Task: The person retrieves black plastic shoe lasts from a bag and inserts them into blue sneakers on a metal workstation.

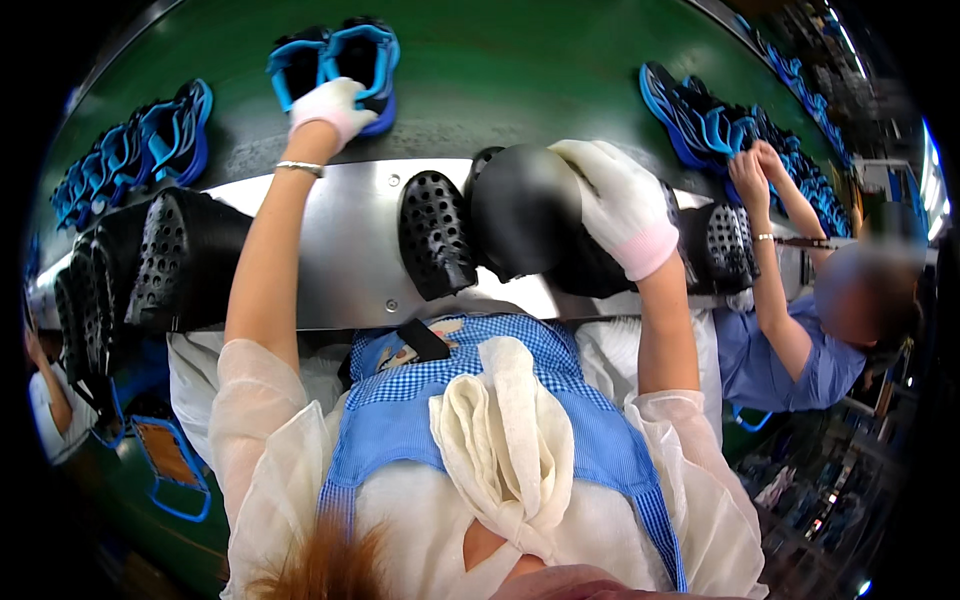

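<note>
My left hand (332, 110), in a white glove with a pink cuff, reaches far over the green surface. Its fingers close on the near edge of a pair of black and blue sneakers (362, 58). My right hand (618, 205), gloved alike, lies curled against a black rounded piece (515, 215) in front of me; part of that piece is blurred, and the fingertips' contact is partly hidden. Just left of it stands a black piece full of round holes (436, 235), above a shiny metal strip (345, 245).
Black perforated pieces (165, 255) line the near edge at left, and more (728, 240) at right. Rows of blue and black sneakers stand at left (170, 130) and right (690, 120) on the green bench (500, 70). A co-worker's hands (755, 170) work at right.
</note>
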### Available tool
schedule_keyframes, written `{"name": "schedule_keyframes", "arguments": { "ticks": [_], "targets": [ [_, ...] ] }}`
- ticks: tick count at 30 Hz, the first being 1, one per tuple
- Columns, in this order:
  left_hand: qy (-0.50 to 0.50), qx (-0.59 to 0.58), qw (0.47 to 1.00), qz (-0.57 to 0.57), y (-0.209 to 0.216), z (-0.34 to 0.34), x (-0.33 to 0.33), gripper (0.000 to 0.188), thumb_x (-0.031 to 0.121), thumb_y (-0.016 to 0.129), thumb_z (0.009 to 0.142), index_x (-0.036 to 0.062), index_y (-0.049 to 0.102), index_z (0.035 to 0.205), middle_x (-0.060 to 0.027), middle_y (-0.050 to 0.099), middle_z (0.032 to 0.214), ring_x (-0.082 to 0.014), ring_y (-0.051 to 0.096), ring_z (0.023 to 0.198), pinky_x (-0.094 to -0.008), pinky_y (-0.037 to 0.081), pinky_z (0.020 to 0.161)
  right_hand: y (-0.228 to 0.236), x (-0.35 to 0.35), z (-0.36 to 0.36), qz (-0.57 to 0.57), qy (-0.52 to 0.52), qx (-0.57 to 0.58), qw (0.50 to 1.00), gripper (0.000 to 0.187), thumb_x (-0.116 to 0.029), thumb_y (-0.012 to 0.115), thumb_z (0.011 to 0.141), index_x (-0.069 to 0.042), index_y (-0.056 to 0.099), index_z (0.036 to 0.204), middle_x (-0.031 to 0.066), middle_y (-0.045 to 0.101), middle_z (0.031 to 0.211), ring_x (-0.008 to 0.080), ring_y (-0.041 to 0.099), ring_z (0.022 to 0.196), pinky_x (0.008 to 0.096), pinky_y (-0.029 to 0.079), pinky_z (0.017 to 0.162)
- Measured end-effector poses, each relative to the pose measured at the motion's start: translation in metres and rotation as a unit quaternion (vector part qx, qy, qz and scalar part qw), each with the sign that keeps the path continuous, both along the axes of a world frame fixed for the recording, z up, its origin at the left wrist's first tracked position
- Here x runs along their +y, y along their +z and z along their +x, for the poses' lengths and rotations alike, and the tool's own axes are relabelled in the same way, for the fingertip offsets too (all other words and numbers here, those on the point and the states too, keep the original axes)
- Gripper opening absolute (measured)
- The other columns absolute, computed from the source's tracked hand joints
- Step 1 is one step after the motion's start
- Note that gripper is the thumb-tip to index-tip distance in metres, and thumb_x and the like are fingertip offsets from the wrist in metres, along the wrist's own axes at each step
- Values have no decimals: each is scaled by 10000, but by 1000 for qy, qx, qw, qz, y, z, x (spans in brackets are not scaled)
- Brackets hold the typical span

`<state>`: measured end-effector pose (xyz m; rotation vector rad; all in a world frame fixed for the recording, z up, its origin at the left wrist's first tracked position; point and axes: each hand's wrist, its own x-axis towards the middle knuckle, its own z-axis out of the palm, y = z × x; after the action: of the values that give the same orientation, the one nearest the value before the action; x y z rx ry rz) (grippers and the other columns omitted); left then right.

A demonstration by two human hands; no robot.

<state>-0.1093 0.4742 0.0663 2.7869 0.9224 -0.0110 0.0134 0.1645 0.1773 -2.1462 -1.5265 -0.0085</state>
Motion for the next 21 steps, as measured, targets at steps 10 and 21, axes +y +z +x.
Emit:
{"name": "schedule_keyframes", "arguments": {
  "ticks": [10, 21],
  "targets": [
    [-16, -382, 916, 127, -31, -31, -87, 394, 108, 648, 793, 122, 610, 1184, -108, 567, 1183, -298, 527, 1079, -379, 422, 946, -35, -76, 13, 76, -183, 2, 980, 110, -166, 613, 840, -76, 647, 893, 107, 640, 808, 284, 624, 753, 366, 493, 666],
    [-6, -277, 959, 63, -79, -50, -98, 254, 189, 624, 818, 89, 661, 1049, -80, 604, 1079, -282, 531, 1045, -388, 405, 939, -49, -75, 23, -44, -211, 34, 976, 193, -244, 607, 834, -77, 643, 925, 104, 628, 891, 284, 604, 845, 390, 485, 748]
  ]
}}
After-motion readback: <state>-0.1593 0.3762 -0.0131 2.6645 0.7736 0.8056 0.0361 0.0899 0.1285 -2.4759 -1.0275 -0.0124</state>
